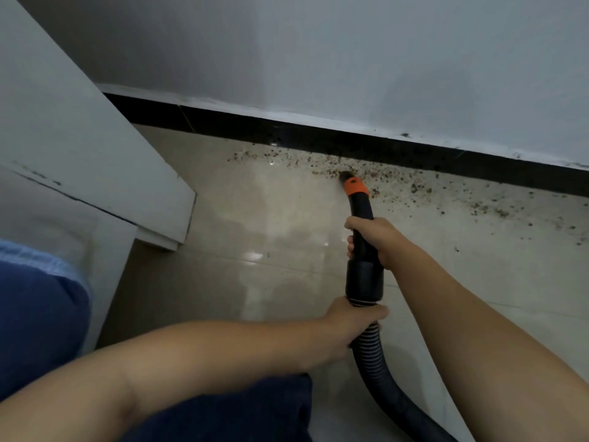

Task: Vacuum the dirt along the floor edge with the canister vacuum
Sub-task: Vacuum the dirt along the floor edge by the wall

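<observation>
A black vacuum wand with an orange collar [356, 187] points at the floor edge, its nozzle tip [345, 176] down in the dirt. Brown crumbs of dirt [398, 183] lie scattered along the black skirting [287, 129], from the middle of the view out to the right. My right hand [373, 239] grips the curved black handle. Lower down, my left hand [345, 327] grips the ribbed hose [369, 349] just below the black cuff. The hose runs off the bottom edge; the canister is out of view.
A white cabinet or door frame [95, 161] juts out on the left, its corner close to the wall. Glossy beige tiles [255, 237] cover the floor. My knees in dark blue trousers [38, 330] fill the lower left.
</observation>
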The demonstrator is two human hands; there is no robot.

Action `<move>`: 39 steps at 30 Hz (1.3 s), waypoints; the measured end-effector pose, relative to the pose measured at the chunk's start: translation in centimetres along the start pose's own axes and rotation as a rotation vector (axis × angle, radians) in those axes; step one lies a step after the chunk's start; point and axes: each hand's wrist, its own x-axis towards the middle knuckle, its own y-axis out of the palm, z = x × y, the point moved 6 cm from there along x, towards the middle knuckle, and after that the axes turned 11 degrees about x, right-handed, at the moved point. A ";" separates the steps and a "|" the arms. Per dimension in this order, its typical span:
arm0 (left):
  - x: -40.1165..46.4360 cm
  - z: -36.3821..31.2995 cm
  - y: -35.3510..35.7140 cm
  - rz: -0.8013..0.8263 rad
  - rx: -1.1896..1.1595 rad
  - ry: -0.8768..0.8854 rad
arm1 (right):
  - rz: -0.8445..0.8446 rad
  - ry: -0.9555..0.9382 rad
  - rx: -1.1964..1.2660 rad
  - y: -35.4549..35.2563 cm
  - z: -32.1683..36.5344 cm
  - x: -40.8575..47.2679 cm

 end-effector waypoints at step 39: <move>1.0 1.5 -1.7 -0.103 -0.127 -0.007 | 0.027 -0.060 -0.122 3.8 -0.3 0.4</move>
